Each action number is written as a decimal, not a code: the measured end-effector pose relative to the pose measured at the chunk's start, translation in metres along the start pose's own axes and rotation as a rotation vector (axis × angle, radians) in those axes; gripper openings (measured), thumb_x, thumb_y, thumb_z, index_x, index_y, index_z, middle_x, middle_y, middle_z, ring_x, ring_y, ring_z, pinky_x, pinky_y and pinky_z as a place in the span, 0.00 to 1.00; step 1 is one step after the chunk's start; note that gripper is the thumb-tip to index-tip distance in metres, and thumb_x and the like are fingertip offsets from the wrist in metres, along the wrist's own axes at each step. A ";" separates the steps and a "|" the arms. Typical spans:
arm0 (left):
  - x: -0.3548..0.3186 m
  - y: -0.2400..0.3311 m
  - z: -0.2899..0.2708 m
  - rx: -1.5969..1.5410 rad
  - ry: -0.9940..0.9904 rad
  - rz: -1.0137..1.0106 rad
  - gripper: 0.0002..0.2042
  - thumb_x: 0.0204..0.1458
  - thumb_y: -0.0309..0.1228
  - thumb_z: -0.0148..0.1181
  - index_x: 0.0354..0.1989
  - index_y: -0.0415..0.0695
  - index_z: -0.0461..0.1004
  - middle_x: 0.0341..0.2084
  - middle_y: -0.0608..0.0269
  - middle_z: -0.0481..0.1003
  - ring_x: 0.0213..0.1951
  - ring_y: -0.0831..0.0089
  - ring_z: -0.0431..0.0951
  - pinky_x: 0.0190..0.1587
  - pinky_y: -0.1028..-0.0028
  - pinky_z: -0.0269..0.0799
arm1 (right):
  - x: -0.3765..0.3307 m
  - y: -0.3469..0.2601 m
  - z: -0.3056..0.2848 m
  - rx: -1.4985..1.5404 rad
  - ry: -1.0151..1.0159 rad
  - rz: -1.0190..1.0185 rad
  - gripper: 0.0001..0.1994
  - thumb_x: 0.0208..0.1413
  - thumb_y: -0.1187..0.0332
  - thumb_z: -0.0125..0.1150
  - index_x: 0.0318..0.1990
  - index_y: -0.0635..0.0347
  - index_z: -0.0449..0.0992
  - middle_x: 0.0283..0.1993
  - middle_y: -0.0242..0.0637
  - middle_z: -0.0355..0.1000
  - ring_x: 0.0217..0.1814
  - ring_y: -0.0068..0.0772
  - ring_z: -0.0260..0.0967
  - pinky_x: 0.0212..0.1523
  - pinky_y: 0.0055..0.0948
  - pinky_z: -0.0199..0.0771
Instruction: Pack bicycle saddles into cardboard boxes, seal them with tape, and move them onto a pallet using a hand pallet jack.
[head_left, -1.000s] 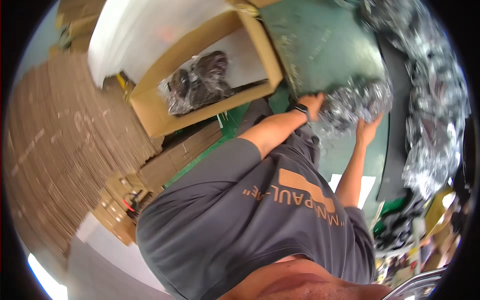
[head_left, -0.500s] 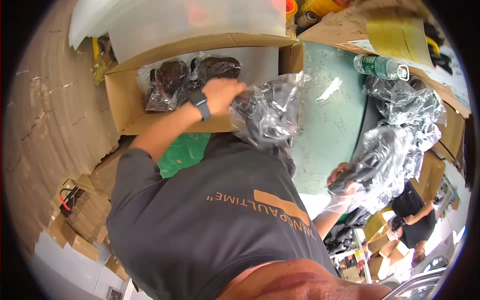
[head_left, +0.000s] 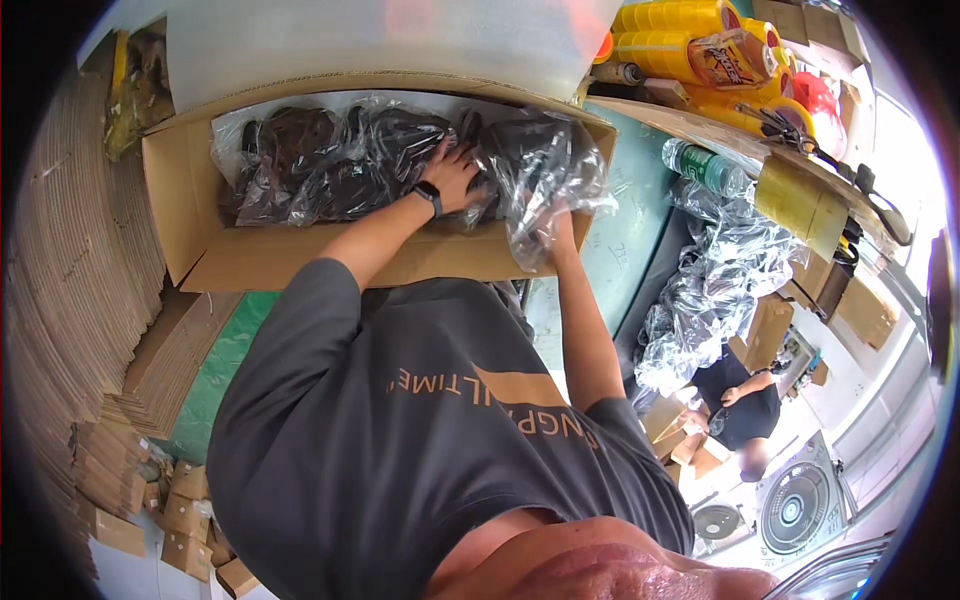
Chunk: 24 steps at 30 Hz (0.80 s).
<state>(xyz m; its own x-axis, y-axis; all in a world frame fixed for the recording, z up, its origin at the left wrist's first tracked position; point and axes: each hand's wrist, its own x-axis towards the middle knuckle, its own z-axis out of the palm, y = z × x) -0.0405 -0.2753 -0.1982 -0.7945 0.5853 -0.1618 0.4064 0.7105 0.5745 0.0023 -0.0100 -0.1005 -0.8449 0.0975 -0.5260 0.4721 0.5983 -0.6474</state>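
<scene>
In front of me a long open cardboard box (head_left: 190, 215) holds a row of dark items in clear plastic bags; their exact kind is unclear through the film. My left hand (head_left: 455, 180), with a dark watch on its wrist, lies with fingers spread on the middle bagged dark item (head_left: 400, 145). At the box's right end, my right hand (head_left: 548, 222) is partly covered by crinkled plastic. Its fingers appear closed on the right-hand bagged dark item (head_left: 535, 145), which overhangs the box's near wall. Another bagged dark item (head_left: 290, 140) rests at the left end.
Stacked flat cardboard (head_left: 75, 220) rises on the left. To the right are a pile of clear-bagged items (head_left: 715, 270), a green-labelled water bottle (head_left: 705, 165) and scissors (head_left: 800, 135). Yellow tape rolls (head_left: 660, 55) sit at the back right. A co-worker (head_left: 735, 395) is farther off.
My right hand has come from the pile on the right to the box's right end with a bagged item. My left hand now lies flat on the bags inside the box.
</scene>
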 end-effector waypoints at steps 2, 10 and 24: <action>-0.020 0.004 -0.022 0.091 -0.058 -0.027 0.35 0.54 0.55 0.67 0.68 0.49 0.74 0.76 0.55 0.65 0.81 0.56 0.54 0.80 0.38 0.41 | 0.024 0.063 0.017 -0.362 0.004 -0.315 0.23 0.63 0.57 0.72 0.54 0.70 0.79 0.58 0.65 0.78 0.56 0.63 0.79 0.57 0.49 0.78; -0.029 -0.027 -0.054 0.213 -0.110 0.011 0.39 0.51 0.53 0.74 0.71 0.52 0.71 0.82 0.64 0.54 0.84 0.60 0.43 0.80 0.37 0.42 | 0.079 0.147 0.058 -0.564 -0.661 -0.030 0.33 0.71 0.40 0.54 0.55 0.70 0.78 0.61 0.62 0.78 0.58 0.57 0.80 0.57 0.48 0.80; -0.004 0.154 -0.086 0.026 0.097 0.027 0.36 0.57 0.32 0.68 0.75 0.37 0.64 0.74 0.41 0.65 0.75 0.40 0.61 0.78 0.49 0.54 | -0.126 0.157 -0.246 0.577 0.689 0.106 0.20 0.71 0.65 0.64 0.66 0.62 0.75 0.49 0.40 0.83 0.48 0.31 0.80 0.51 0.35 0.81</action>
<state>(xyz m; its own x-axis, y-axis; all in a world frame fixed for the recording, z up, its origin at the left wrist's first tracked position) -0.0138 -0.2018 -0.0398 -0.8225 0.5648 -0.0678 0.4386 0.7055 0.5567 0.1210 0.2669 -0.0002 -0.6658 0.6947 -0.2723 0.4521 0.0852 -0.8879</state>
